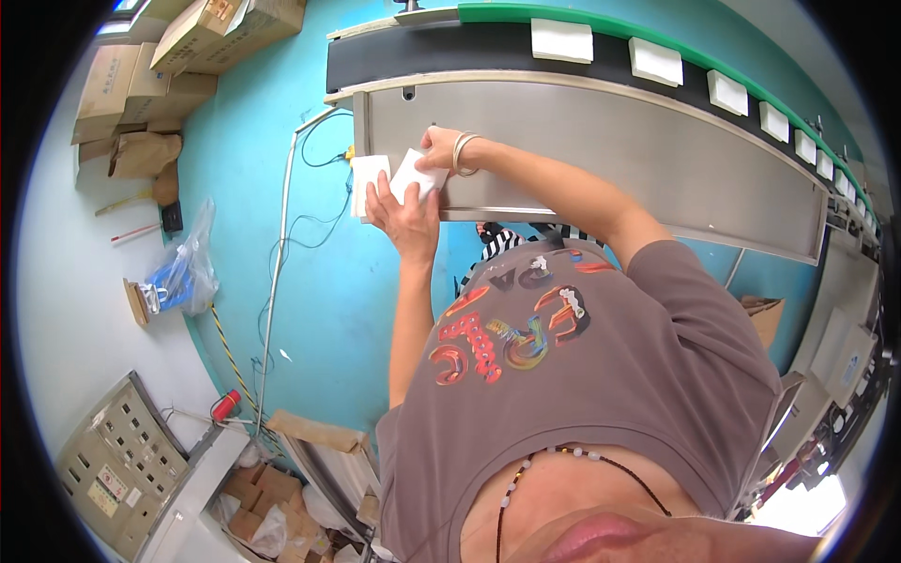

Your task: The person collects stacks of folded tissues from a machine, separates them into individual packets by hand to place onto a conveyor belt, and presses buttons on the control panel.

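My left hand [405, 220] is bent round the lower end of a tilted white stack of folded tissue paper [407, 174], its thumb on the right side. Some of its fingers lie over the edge of a second white stack [368, 172], which rests at the left end of the steel worktop. My right hand [445, 152], with pale bangles at the wrist, grips the upper right edge of the tilted stack. The two stacks lie side by side under my hands, and my fingers hide part of both.
Beyond the steel worktop [582, 141] runs a black conveyor belt [450, 54] with a green guide rail [526, 13], carrying several white stacks [561, 41] in a row. Cardboard boxes [113, 89] are piled at the far left. A cable [314, 218] trails over the blue-green floor.
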`<state>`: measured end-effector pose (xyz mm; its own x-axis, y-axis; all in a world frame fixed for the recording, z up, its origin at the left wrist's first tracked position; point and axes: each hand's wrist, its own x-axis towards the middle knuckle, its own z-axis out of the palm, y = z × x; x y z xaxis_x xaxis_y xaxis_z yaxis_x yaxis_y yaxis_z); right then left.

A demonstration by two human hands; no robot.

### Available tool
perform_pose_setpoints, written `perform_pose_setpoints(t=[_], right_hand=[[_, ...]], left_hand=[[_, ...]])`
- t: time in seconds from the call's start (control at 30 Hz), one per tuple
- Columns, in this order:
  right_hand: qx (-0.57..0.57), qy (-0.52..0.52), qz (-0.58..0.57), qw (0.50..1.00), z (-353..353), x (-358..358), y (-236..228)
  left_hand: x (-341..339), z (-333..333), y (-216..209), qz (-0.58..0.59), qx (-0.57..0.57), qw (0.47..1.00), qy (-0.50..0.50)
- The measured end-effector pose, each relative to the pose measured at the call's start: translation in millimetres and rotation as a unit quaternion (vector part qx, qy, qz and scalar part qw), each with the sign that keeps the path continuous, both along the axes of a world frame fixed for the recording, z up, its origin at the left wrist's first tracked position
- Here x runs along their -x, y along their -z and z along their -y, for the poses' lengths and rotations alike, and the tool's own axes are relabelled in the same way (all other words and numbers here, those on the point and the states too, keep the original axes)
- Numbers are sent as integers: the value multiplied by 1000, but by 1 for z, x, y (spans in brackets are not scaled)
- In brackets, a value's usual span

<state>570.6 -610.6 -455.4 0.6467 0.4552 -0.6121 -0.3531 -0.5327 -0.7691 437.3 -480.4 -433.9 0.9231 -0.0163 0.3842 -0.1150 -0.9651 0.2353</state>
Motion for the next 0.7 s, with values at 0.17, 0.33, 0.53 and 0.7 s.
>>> perform_pose_setpoints(t=[0.17, 0.33, 0.53, 0.7], right_hand=[[-130, 146, 164, 967, 51, -40, 34], [41, 364, 179, 913, 112, -106, 1], [236, 232, 412, 849, 112, -64, -9], [-32, 159, -175, 971, 22, -3, -19]], left_hand=[[-10, -24, 2, 16, 13, 998, -53], [-19, -54, 6, -21, 26, 993, -116], [-22, -55, 3, -62, 112, 989, -69], [-18, -26, 8, -16, 21, 997, 71]])
